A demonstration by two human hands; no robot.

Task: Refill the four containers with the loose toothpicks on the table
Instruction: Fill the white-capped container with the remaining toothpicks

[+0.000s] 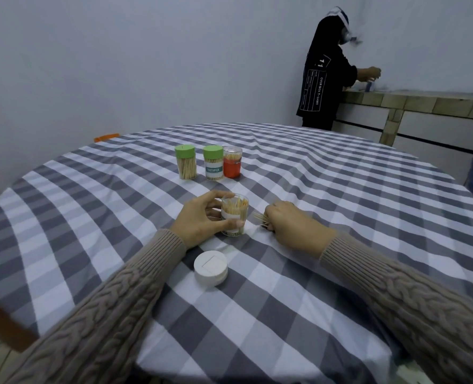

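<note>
An open clear container (234,214) with a white label stands upright on the checked tablecloth, holding toothpicks. My left hand (202,221) grips it from the left, thumb across its front. Just right of it, my right hand (290,225) rests on the cloth and pinches a small bunch of loose toothpicks (260,218). The container's white lid (210,268) lies near me on the cloth. Farther back stand three closed containers: a green-lidded one (186,165), a green-lidded one labelled TOOTHPICK (213,167), and a clear-lidded one with an orange label (232,165).
The round table (340,189) has a grey and white checked cloth. A person in black (322,70) stands at a counter (412,102) at the back right. An orange chair part (106,137) shows behind the table, a wooden one (2,325) at near left.
</note>
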